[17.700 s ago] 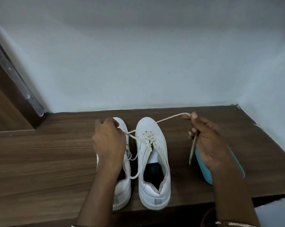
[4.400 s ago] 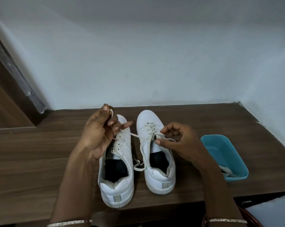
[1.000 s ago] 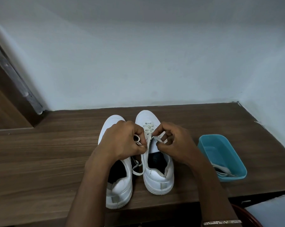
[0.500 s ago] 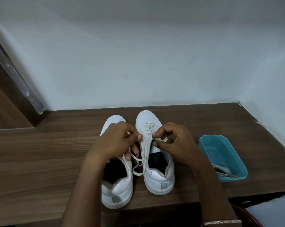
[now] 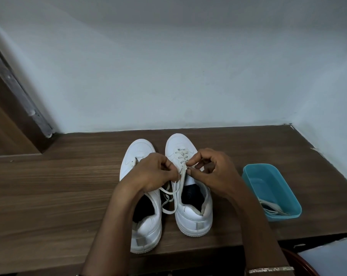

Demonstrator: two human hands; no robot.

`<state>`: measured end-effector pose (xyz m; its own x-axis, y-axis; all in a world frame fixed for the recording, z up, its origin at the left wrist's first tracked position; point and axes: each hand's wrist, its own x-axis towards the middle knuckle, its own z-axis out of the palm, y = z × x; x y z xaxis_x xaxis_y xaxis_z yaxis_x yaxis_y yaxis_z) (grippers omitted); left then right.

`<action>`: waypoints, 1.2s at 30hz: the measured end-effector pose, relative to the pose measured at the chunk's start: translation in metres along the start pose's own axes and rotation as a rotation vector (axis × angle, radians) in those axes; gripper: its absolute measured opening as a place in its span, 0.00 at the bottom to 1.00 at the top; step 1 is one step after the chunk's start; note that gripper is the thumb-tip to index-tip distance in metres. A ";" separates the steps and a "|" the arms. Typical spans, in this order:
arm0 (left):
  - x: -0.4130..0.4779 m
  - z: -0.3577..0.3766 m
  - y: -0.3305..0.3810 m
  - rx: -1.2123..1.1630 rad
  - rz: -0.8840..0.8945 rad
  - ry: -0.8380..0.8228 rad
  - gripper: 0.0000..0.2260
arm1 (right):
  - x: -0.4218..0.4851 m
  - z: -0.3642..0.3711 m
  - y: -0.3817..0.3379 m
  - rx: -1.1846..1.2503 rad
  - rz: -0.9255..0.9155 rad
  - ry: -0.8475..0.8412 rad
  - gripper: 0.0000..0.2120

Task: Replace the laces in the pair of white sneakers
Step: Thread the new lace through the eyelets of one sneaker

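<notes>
Two white sneakers stand side by side on the wooden table (image 5: 49, 196), toes toward the wall. The right sneaker (image 5: 190, 212) has an off-white lace (image 5: 181, 156) crossed through its front eyelets. My right hand (image 5: 210, 172) pinches that lace at the upper eyelets. My left hand (image 5: 154, 172) meets it from the left, fingers closed on the other lace end, whose loose loops (image 5: 168, 196) hang between the shoes. The left sneaker (image 5: 142, 226) lies partly under my left wrist, and its lacing is mostly hidden.
A teal plastic tub (image 5: 268, 188) sits to the right of the shoes with a bundle of pale laces (image 5: 272, 209) in its near end. White walls close the back and right side. A dark door frame (image 5: 19, 100) rises at the left.
Both hands have stayed over the right sneaker's upper eyelets. My left hand has shifted slightly right and closed in against the right hand, drawing the lace tighter.
</notes>
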<state>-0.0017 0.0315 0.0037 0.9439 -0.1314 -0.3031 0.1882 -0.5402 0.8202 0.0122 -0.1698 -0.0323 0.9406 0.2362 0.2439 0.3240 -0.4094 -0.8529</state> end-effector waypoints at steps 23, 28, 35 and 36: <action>-0.019 -0.031 0.017 -0.655 0.269 0.118 0.14 | 0.004 0.003 -0.027 0.137 -0.026 0.117 0.02; -0.023 -0.024 0.024 -0.719 0.332 0.142 0.12 | 0.004 0.025 -0.057 0.247 0.004 -0.093 0.10; -0.019 -0.025 0.017 -0.722 0.259 0.097 0.12 | 0.007 0.053 -0.056 0.220 -0.094 -0.006 0.06; -0.018 -0.024 0.017 -0.737 0.246 0.093 0.13 | 0.007 0.052 -0.054 0.205 -0.100 0.002 0.06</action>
<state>-0.0091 0.0452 0.0347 0.9946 -0.0875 -0.0556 0.0716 0.1914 0.9789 -0.0041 -0.1002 -0.0083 0.9049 0.2653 0.3329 0.3888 -0.1965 -0.9001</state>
